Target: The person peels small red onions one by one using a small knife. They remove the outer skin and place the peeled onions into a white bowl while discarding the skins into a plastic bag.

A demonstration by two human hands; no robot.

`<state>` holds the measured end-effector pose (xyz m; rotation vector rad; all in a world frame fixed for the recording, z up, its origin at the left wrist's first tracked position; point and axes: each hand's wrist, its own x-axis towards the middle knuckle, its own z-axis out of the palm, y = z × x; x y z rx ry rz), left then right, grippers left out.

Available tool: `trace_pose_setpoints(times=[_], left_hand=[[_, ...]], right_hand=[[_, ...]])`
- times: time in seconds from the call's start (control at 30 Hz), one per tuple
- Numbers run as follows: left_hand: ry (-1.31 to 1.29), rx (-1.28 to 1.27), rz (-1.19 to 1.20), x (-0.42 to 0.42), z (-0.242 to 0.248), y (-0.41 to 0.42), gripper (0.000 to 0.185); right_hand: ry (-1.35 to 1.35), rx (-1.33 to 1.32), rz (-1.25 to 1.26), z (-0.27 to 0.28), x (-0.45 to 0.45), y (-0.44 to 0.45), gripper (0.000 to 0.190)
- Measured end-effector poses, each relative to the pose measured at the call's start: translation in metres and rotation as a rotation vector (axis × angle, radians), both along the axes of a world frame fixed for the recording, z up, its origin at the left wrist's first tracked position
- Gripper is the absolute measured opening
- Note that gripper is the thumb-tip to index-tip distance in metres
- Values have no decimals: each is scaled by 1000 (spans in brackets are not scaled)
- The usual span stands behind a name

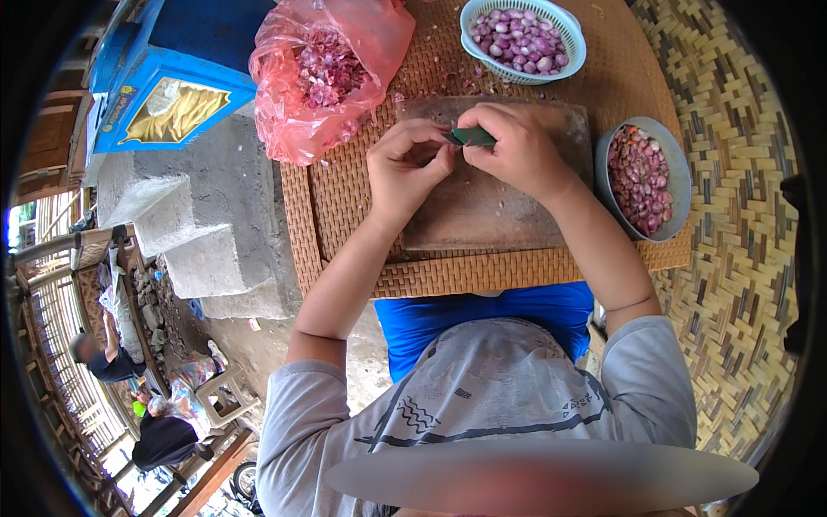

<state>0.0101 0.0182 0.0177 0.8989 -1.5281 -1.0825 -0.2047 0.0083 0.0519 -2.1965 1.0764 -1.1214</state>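
Note:
Above a worn wooden board (497,213) my two hands meet. My right hand (510,145) grips a small knife with a green handle (475,136). Its blade is mostly hidden at the fingers. My left hand (413,158) is curled beside the knife, thumb and forefinger nearly together; whether a shallot is between them cannot be made out. Peeled shallots (520,39) fill a light blue plastic basket (466,29) at the top. Unpeeled shallots (639,181) lie in a metal bowl (680,194) to the right. A red plastic bag (278,123) at the upper left holds shallot skins (329,68).
The board lies on a woven rattan table (342,226) with scattered skin bits. A blue cabinet (187,58) with a window stands at the left, near concrete steps (207,258). A woven bamboo wall (736,258) is on the right. Two people (116,362) sit at the far left.

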Motion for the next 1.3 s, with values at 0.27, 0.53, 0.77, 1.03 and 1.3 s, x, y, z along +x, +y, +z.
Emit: trace_pose_setpoints(times=[0.27, 0.53, 0.77, 1.03, 1.3], left_hand=[[219, 86, -54, -2, -8, -4, 17], [320, 201, -97, 0, -7, -6, 17], [259, 124, -73, -3, -7, -5, 22], [131, 70, -32, -1, -2, -4, 19], [19, 37, -99, 1, -2, -7, 17]], right_hand=[[-169, 188, -9, -10, -1, -5, 21], [-264, 210, -9, -16, 3, -7, 19], [-161, 197, -9, -11, 2, -5, 18], [-164, 180, 24, -13, -1, -8, 20], [-184, 235, 1, -9, 0, -5, 17]])
